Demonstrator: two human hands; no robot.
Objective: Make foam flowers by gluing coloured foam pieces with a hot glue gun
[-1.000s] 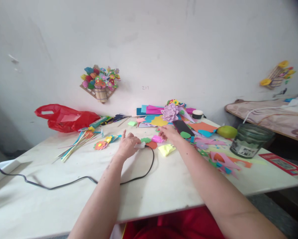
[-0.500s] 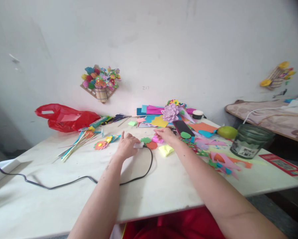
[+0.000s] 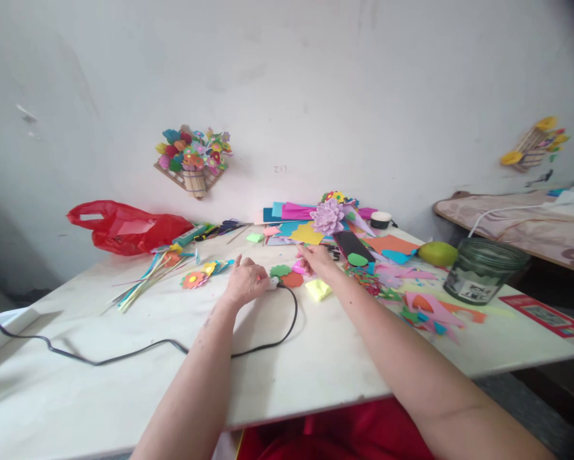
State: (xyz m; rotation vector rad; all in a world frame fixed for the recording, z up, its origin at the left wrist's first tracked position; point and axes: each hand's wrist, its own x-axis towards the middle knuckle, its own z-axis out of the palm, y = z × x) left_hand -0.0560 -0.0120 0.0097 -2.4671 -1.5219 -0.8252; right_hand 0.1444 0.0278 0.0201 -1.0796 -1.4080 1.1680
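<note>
My left hand (image 3: 246,281) is closed around a white corded tool (image 3: 273,283), which it keeps low over the table; most of the tool is hidden by the fingers. A black cable (image 3: 295,313) loops from the tool's end back under my left forearm. My right hand (image 3: 315,260) has its fingers pinched beside a bright pink piece (image 3: 297,268); whatever is between the fingertips is too small to make out. Between the hands lie a green scalloped cutout (image 3: 280,271) and an orange round cutout (image 3: 293,280). A folded pale yellow piece (image 3: 318,291) rests below my right hand.
Foam flowers (image 3: 194,280), thin strips (image 3: 140,284) and a red plastic bag (image 3: 128,227) lie left. A phone (image 3: 354,248), coloured scraps (image 3: 430,310), a green-yellow fruit (image 3: 438,254) and a glass jar (image 3: 483,271) are right. Coloured sheets (image 3: 296,211) lie by the wall.
My right hand has shifted slightly, its fingers curling lower over the pink piece. My left hand has moved a little to the right with the white tool.
</note>
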